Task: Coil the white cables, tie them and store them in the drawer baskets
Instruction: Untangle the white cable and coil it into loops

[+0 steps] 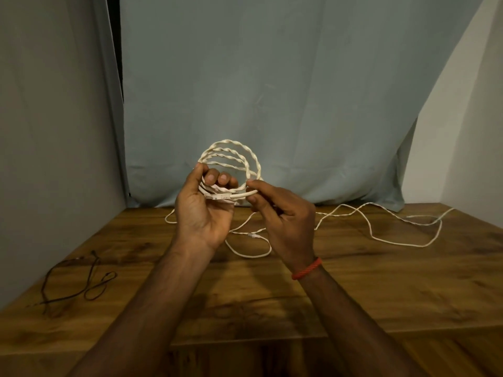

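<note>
The left hand (205, 208) is raised above the counter with its fingers curled through a coil of white cable (231, 161), so that several twisted loops are gripped against the palm and stand upright over the fingertips. A pale connector (221, 197) lies along the bottom of the coil, just at the fingers. The right hand (283, 216) is closed in a pinch, thumb and forefinger holding the cable where it leaves the coil beside the connector. A red braided band (307, 268) is worn at the right wrist.

From the hands, the uncoiled remainder of the white cable (381, 235) is spread loosely over the wooden counter (381, 295), looping below the right hand and running off to the right. A small joint on it (253, 236) can be made out between the wrists, possibly a second connector, though the view is too small to be sure. A thin dark cord (89, 278) lies apart on the left of the counter. A grey-blue curtain (272, 91) hangs behind.
</note>
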The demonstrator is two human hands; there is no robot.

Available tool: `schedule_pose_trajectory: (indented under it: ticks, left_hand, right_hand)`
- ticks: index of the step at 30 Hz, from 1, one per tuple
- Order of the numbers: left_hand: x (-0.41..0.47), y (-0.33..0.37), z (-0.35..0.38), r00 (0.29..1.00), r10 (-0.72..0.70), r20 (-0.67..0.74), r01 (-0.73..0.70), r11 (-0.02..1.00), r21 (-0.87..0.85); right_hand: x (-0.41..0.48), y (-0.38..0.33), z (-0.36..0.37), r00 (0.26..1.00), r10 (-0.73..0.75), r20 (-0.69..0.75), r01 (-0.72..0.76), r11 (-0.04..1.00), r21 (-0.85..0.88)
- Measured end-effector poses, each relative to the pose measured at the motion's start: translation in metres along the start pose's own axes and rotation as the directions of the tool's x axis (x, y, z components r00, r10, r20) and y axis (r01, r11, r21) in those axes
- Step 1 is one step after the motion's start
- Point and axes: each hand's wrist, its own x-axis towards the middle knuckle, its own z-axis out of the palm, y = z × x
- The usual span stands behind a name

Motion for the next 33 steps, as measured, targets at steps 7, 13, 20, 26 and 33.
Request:
schedule_pose_trajectory:
  ticks: [7, 13, 20, 26, 33]
  left_hand:
    - [-0.003, -0.011, -0.010, 0.989, -0.051, -0.141, 0.049, 0.999, -0.011]
    - [-0.005, -0.022, -0.016, 0.976, 0.027, -0.216, -0.010, 0.997, 0.078]
    - [-0.009, -0.027, -0.023, 0.985, 0.017, -0.174, -0.004, 0.997, 0.078]
    - [-0.003, -0.021, -0.038, 0.996, 0.021, -0.088, -0.014, 0.997, 0.081]
    - [-0.004, -0.027, -0.046, 0.999, -0.002, 0.042, -0.013, 0.931, 0.365]
  right_hand:
    - [-0.009, 0.004, 0.003, 0.998, 0.054, 0.012, -0.053, 0.997, -0.057]
    - [-0.009, -0.001, 0.005, 0.980, 0.067, 0.188, -0.002, 0.945, -0.327]
    - [-0.014, -0.008, 0.005, 0.952, -0.062, 0.298, 0.230, 0.788, -0.571]
    - [-0.004, -0.001, -0.023, 0.807, -0.132, 0.576, 0.355, 0.887, -0.295]
    - [0.020, -0.006, -0.022, 0.956, 0.150, 0.252, 0.001, 0.858, -0.514]
